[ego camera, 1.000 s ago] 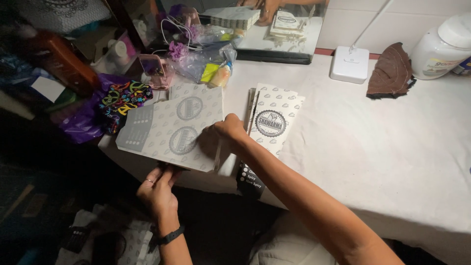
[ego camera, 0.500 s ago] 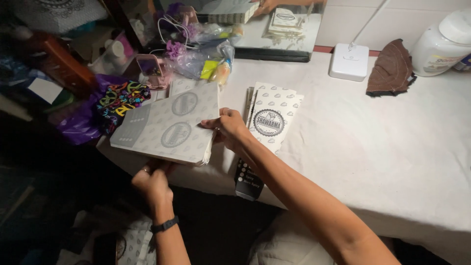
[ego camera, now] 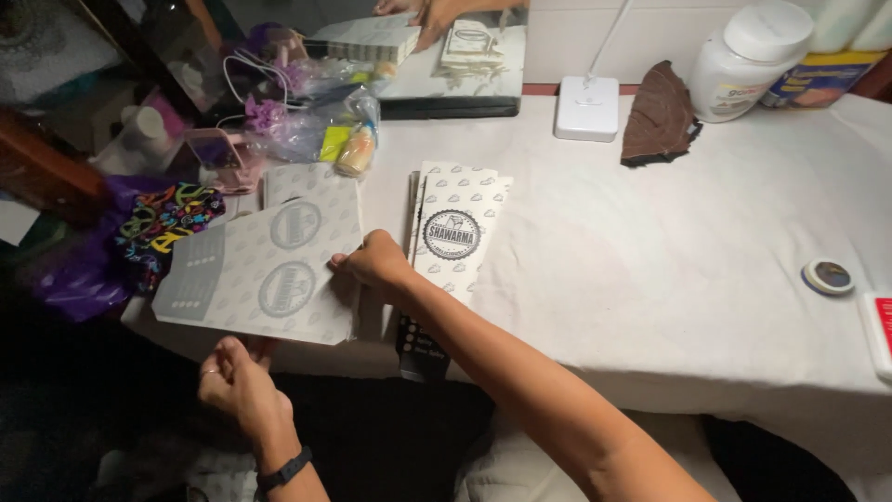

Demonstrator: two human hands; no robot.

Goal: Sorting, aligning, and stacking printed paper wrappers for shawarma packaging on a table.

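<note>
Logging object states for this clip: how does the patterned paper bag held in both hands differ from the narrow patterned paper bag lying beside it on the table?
The held patterned paper bag is wide, bears two round emblems and overhangs the table edge, gripped by the left hand and right hand. The narrow patterned paper bag bears one emblem and lies flat, untouched, on the white tablecloth. Both are white with small repeated prints.

Bright, sharp tabletop under overhead light; dim, murky left and bottom edges.
</note>
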